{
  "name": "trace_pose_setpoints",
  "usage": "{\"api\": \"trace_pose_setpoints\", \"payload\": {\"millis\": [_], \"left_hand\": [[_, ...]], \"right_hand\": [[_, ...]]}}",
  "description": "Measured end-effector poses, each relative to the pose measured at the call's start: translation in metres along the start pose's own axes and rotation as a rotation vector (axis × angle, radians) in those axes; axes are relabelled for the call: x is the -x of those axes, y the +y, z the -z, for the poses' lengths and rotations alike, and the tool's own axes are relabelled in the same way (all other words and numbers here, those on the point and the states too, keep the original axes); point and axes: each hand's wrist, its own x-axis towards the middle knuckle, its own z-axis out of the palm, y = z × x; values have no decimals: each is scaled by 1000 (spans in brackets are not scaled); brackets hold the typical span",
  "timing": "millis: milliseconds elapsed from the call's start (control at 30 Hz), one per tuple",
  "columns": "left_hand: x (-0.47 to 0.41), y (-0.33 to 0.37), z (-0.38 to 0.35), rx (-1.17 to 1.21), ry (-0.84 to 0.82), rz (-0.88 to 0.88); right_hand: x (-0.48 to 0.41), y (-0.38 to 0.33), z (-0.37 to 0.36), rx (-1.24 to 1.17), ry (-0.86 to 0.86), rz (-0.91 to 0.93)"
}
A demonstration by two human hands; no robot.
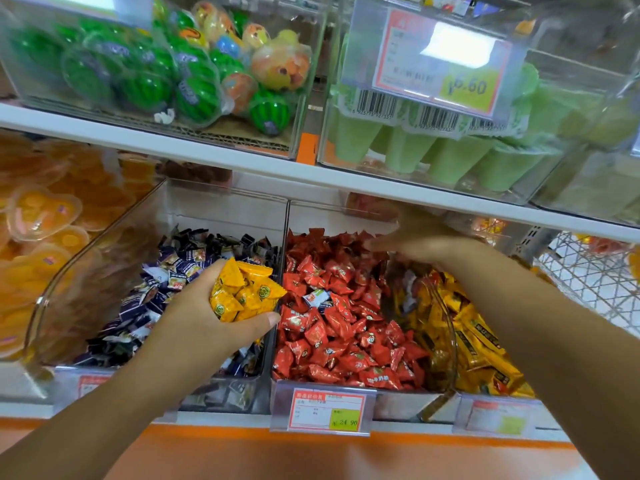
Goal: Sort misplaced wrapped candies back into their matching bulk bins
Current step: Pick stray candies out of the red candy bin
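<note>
Head view, from the far left: a clear bin of orange jelly cups [41,216] runs off the frame edge. Beside it, the bin of dark blue candies [138,299] is partly covered by the left forearm, and the tag on its front is too blurred to read.

The left hand [204,317] hovers over the divider between that bin and the next. Its fingers [258,320] are curled round a bunch of yellow wrapped candies [242,292], packed too tightly to count.

Next comes the bin of red candies [346,334], with one white-and-blue candy [316,298] lying among them near the left wall. The price label [327,412] below it shows 24.90; the rest of its print is too small to make out.

The right hand [422,244] is over the back of the red bin, just under the shelf edge. It is smeared by motion, so I cannot tell whether its fingers hold anything.

The right forearm crosses the bin of yellow bars [478,337] and hides part of it. On the shelf above, green cups [450,161] sit behind a glare-washed tag [440,64] reading 6.60.
</note>
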Motion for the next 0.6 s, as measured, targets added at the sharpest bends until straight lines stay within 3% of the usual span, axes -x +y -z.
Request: {"api": "trace_pose_setpoints", "payload": {"millis": [67, 233, 367, 600], "left_hand": [[0, 0, 0, 6, -2, -3], [2, 0, 1, 6, -2, -29], [2, -2, 1, 5, 0, -21], [1, 1, 0, -6, -12, -41]], "right_hand": [[15, -3, -11, 30, 63, 97], [40, -6, -52, 95, -85, 326], [33, -2, -75, 221, -290, 272], [30, -2, -98, 276, -76, 332]]}}
